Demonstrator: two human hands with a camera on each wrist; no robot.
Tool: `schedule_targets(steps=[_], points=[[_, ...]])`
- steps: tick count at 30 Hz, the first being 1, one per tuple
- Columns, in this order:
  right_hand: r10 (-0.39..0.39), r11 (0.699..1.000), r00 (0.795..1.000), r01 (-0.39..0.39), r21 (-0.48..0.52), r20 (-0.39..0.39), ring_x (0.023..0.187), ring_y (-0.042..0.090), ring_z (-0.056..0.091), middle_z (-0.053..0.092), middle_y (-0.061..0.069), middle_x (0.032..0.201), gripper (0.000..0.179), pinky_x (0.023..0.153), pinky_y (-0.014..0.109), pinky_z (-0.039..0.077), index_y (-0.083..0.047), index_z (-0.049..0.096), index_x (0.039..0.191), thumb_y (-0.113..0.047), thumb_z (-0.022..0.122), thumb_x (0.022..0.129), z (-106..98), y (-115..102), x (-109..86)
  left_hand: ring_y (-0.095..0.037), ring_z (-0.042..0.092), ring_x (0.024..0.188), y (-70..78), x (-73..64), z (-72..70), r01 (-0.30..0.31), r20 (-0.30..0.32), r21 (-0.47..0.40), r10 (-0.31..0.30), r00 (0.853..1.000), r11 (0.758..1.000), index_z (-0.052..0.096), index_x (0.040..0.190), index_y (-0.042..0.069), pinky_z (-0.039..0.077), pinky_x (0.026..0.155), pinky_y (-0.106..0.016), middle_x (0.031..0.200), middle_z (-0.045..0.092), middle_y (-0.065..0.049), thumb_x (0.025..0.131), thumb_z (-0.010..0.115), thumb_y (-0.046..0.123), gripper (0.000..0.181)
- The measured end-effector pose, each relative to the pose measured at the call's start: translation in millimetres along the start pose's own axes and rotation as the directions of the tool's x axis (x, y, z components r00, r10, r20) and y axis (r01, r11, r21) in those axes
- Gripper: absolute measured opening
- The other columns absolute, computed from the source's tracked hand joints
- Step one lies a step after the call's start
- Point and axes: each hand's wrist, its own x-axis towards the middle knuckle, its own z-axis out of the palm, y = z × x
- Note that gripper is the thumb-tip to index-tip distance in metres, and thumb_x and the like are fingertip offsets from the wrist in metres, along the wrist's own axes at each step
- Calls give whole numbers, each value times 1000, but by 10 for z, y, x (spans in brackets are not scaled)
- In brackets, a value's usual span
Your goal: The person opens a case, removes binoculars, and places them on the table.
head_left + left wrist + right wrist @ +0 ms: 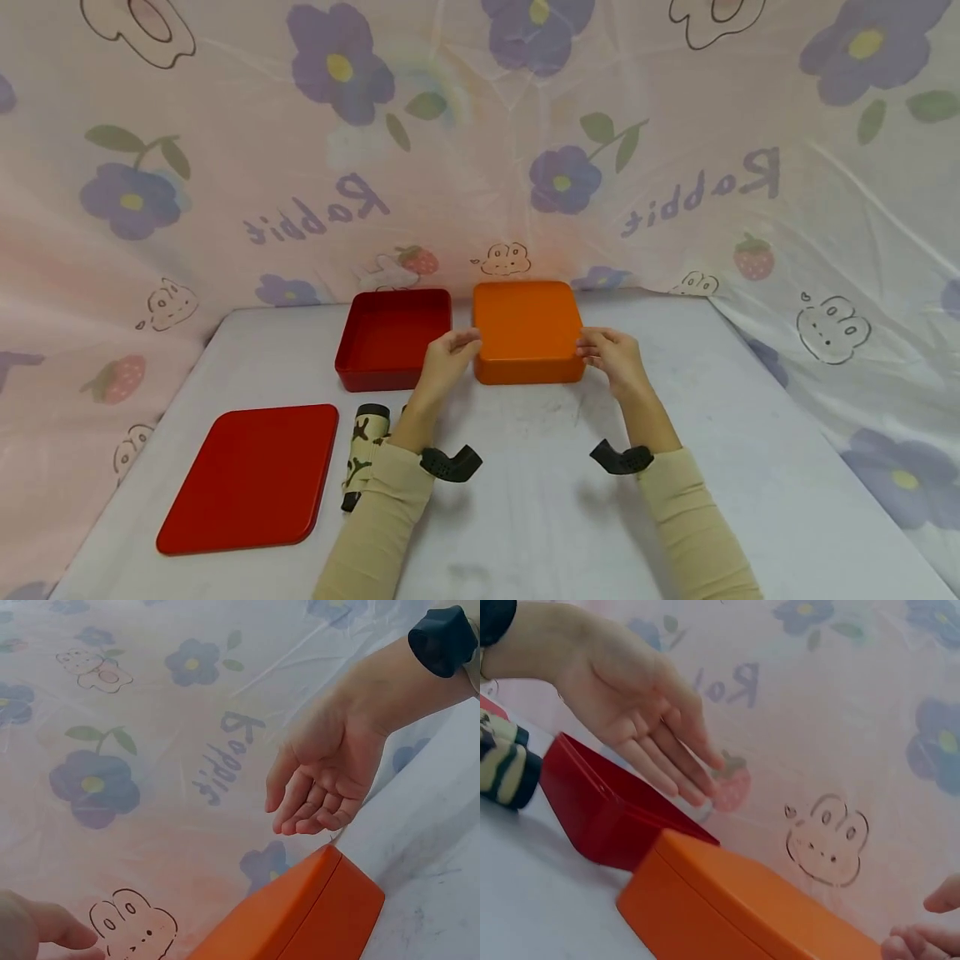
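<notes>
An orange box (528, 323) with its lid on stands near the back of the table. My left hand (447, 360) is at its left side, fingers loosely bent and fingertips right by the lid's edge. On the opposite side, my right hand (617, 360) has its fingertips close to the right edge. Both wrist views show relaxed fingers and palms turned toward the box, with nothing gripped. Just left of the orange box stands an uncovered red box (382, 381), partly behind my left hand in the head view.
A flat red lid (251, 479) lies at the table's front left. Between it and my left forearm are camouflage-patterned binoculars (363, 450), partly hidden by that arm. A printed cloth (465, 167) with flowers and rabbits rises behind the white table (750, 517).
</notes>
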Motion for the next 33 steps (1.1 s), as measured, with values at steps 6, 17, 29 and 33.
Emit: schedule_targets(steps=[6, 17, 29, 33], points=[[15, 1000, 996, -14, 4, -92, 69, 0, 61, 64, -14, 74, 42, 70, 13, 54, 5, 50, 130, -22, 51, 99, -150, 4, 149, -27, 59, 120, 13, 136, 90, 27, -100, -44, -31, 995, 999, 60, 126, 2, 46, 109, -40, 130, 63, -14, 95, 56, 16, 34], [96, 991, 985, -81, 105, -142, 64, 1, 59, 62, -12, 67, 44, 67, 13, 53, 6, 47, 133, -19, 54, 97, -216, 102, 408, -32, 60, 119, -65, 361, 268, -15, -264, -116, -16, 964, 993, 62, 122, -4, 50, 105, -40, 128, 63, -21, 94, 53, 7, 31], [194, 975, 970, -175, 137, -144, 60, -1, 59, 60, -13, 63, 45, 60, 11, 52, 2, 46, 138, -18, 52, 98, -156, 221, 657, -31, 60, 119, -316, 726, 469, 1, -401, -186, -76, 913, 983, 61, 122, -2, 50, 104, -39, 127, 63, -20, 91, 56, 7, 33], [199, 976, 967, -182, 117, -159, 61, -3, 58, 58, -14, 64, 47, 60, 11, 51, 2, 45, 141, -18, 51, 98, -117, 233, 681, -32, 56, 126, -222, 639, 483, 48, -389, -160, -108, 915, 986, 57, 128, -5, 46, 110, -39, 133, 59, -22, 93, 53, 7, 37]])
